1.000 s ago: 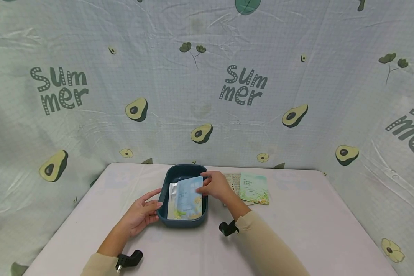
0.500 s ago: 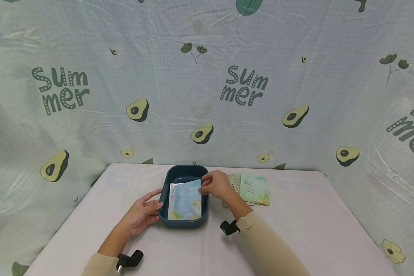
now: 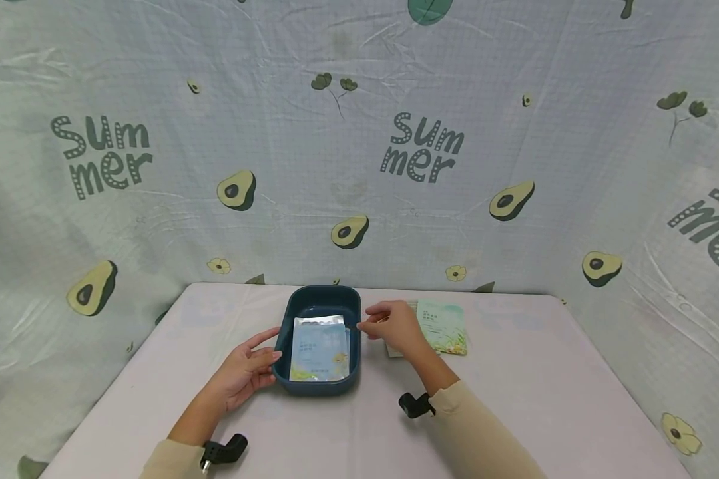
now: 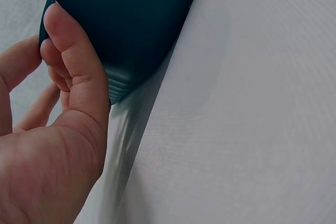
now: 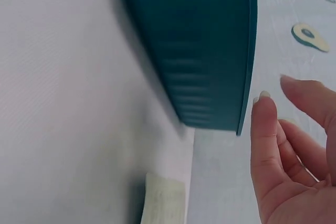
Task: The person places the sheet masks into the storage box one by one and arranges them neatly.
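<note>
Head view: light-blue flat packet with flower print (image 3: 319,354) lies in the near part of the dark-blue rectangular tray with rounded corners (image 3: 315,388).
Packet's edges: shiny silver strip (image 3: 320,320) at the far side, thin blue edge (image 3: 348,342) at the right; how many packets are underneath, I cannot tell.
Left hand (image 3: 245,372): fingers loosely apart, thumb and forefinger touching the tray's left wall; in the left wrist view, other fingers are partly hidden behind the thumb.
Right hand (image 3: 398,326): narrow gap between thumb and forefinger, holding nothing; the fingertips are just beside the tray's right rim, and whether they touch, I cannot tell.
Right of tray: pale-green printed packet (image 3: 441,326) on the pinkish-white table (image 3: 335,439); beige packet (image 3: 394,351) mostly covered by hand and forearm.
Wrist views: tray cut off, its inside hidden.
</note>
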The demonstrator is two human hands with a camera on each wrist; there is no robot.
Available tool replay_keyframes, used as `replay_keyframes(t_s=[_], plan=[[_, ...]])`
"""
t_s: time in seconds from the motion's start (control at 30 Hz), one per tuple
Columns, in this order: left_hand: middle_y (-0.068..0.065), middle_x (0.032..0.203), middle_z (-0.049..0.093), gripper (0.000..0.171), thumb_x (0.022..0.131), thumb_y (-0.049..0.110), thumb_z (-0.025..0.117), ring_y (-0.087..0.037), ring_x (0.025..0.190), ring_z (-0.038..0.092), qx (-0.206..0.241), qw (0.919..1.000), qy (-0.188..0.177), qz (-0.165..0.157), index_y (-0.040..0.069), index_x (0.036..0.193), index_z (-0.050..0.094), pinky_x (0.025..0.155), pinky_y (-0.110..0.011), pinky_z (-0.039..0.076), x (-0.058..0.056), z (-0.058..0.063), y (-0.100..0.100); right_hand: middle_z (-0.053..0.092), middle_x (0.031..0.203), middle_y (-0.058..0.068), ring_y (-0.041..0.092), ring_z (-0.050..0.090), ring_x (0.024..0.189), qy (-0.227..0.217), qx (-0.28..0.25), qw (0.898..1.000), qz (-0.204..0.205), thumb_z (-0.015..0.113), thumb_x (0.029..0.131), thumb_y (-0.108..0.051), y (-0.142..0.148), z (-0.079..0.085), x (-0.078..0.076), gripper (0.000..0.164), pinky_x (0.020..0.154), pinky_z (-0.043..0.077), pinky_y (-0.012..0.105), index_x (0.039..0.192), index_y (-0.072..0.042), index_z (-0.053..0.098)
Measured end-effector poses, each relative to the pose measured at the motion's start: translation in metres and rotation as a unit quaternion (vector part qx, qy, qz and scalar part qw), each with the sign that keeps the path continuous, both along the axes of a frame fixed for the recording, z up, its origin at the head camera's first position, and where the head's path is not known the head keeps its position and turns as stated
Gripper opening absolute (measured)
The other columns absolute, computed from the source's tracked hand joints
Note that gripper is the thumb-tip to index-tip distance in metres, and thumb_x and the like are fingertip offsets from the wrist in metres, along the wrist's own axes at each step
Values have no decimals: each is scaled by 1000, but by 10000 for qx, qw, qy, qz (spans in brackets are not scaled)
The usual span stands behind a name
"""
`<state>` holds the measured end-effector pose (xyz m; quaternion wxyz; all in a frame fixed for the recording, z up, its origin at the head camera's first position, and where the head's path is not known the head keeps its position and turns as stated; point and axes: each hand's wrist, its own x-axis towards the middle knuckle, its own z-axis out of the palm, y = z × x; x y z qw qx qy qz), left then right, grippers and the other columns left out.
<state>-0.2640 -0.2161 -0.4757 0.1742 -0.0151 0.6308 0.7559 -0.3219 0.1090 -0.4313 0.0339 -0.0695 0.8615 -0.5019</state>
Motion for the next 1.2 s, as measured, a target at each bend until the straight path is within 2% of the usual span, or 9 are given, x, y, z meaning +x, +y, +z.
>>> replay_keyframes(t_s=[0.43,0.67,0.87,1.0,1.2], plan=[[-2,107,66,74,101,13,65,-10,72,62,-40,10000,-7,33,16,163,24,70,-22,59,1,1,0,77,97,2,15,73,80,357,-750,9960,-342,86,84,-24,25,-20,11,37,79,62,31,118,-12,76],[-3,109,65,73,102,15,64,-10,73,63,-58,10000,-16,68,17,163,25,70,-22,59,1,1,0,77,100,-1,13,70,87,514,-634,9953,-530,86,83,-29,35,-25,18,40,79,60,27,119,-14,76],[-2,108,64,74,101,15,65,-9,72,62,-59,10000,-4,53,17,163,25,70,-22,59,1,1,1,77,102,4,14,71,88,530,-928,9932,-467,87,83,-25,48,-31,21,44,75,57,19,121,-8,75],[-2,107,64,74,101,14,65,-9,72,63,-6,10000,7,11,16,163,24,70,-22,59,1,0,1,76,105,7,16,72,92,533,-1069,9918,-447,86,84,-23,56,-34,24,45,77,55,16,123,-5,73],[0,104,65,75,101,11,64,-8,71,63,14,10000,40,-68,14,163,22,68,-22,59,0,1,1,76,109,8,15,71,96,467,-1147,9910,-502,86,84,-25,66,-36,28,48,80,56,16,125,-4,72]])
